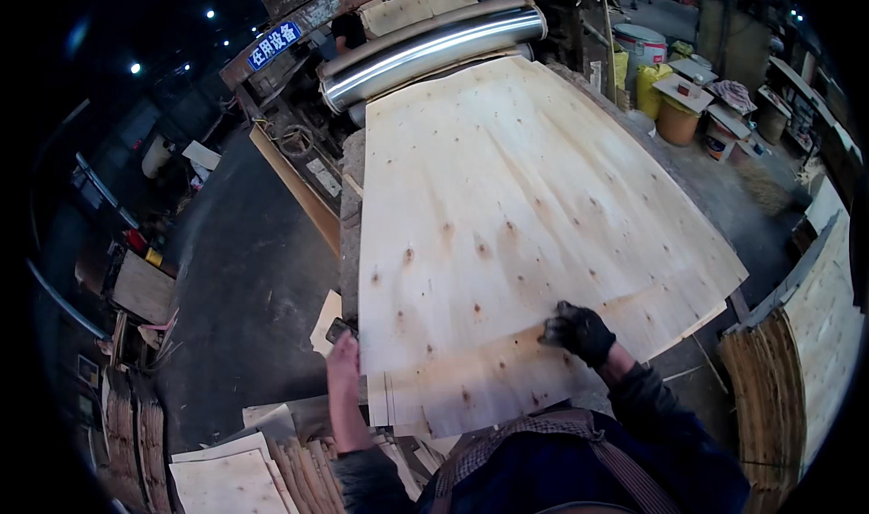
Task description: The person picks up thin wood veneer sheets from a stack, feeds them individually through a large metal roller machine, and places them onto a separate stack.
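Alignment of the top veneer sheet (489,197) appeared underway, right hand (580,333) curled at its near edge, left hand (343,345) beside its near-left corner, grips indeterminable, level guidance seemingly required next.

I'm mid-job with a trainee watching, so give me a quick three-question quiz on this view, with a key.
1. True or false: the right hand is bare.
2. What shiny cylinder lies across the far end of the top sheet?
3. Fill in: the hand nearer that sheet's left edge is the ___ one.

Key
1. False; it is gloved.
2. The roller.
3. Left; the left hand is beside that edge.
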Demonstrator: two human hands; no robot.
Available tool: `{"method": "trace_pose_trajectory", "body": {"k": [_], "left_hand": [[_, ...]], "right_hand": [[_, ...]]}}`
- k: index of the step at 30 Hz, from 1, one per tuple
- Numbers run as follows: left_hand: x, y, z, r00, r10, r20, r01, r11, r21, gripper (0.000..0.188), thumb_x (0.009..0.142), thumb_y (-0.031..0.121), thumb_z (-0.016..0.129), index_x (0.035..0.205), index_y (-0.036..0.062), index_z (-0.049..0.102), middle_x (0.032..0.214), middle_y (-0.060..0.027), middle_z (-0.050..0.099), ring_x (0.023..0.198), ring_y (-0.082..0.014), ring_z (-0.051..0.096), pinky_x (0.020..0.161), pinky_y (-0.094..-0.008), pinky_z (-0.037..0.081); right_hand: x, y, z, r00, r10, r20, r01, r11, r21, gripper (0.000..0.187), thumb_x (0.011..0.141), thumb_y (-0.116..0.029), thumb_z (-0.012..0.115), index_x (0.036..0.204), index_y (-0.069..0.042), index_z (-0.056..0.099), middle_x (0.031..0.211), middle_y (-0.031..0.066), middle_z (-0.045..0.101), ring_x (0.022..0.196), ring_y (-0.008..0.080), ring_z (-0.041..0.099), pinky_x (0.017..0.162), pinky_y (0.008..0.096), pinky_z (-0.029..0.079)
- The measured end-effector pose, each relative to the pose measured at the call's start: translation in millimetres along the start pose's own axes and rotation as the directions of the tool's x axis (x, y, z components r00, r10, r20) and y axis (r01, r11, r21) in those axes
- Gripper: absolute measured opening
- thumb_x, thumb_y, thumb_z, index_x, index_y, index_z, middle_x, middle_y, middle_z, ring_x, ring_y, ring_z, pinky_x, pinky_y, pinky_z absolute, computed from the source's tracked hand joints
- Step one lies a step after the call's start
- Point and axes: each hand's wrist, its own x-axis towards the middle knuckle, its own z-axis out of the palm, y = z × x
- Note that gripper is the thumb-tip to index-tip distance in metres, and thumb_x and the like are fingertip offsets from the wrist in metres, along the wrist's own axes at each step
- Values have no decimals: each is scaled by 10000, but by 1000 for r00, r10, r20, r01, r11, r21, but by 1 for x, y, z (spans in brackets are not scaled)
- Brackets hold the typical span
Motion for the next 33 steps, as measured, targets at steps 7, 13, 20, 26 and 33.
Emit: {"method": "trace_pose_trajectory", "body": {"k": [7,13,20,26,33], "left_hand": [[-46,-100,50,966,247,79,-223,635,739,611,812,315,582,1294,4,373,1280,-296,388,1219,-421,342,1013,-437,287],[-59,-101,77,970,212,117,-209,488,848,616,797,322,599,1314,85,362,1376,-272,251,1275,-454,210,1017,-533,222],[-68,-77,87,944,288,159,-309,609,731,606,795,154,589,1319,8,322,1339,-239,343,1260,-359,306,1026,-425,266],[-89,-16,107,946,173,275,-184,983,12,609,748,-135,445,1327,-19,296,1254,-132,463,1137,-177,450,948,-268,351],[-99,41,113,926,193,324,-120,965,-232,594,765,-128,456,1331,-14,315,1222,-111,502,1080,-165,502,914,-269,388]], "right_hand": [[139,-32,22,999,43,-32,-45,995,-88,106,846,-223,558,888,-132,523,825,146,625,735,309,618,737,460,517],[237,-49,20,968,-134,213,106,985,140,133,826,-108,560,952,-82,528,942,127,614,906,305,594,828,467,488],[182,4,-6,953,195,232,-201,980,4,107,846,-80,538,951,-59,545,1078,143,582,1023,302,557,918,477,434],[20,33,-1,931,305,201,-283,950,-131,388,873,-136,525,1237,-35,435,1186,175,523,1082,313,526,942,461,413],[-97,33,-15,887,439,141,-436,898,-55,523,891,-346,471,1259,21,416,1239,175,498,1091,280,524,952,400,396]]}}
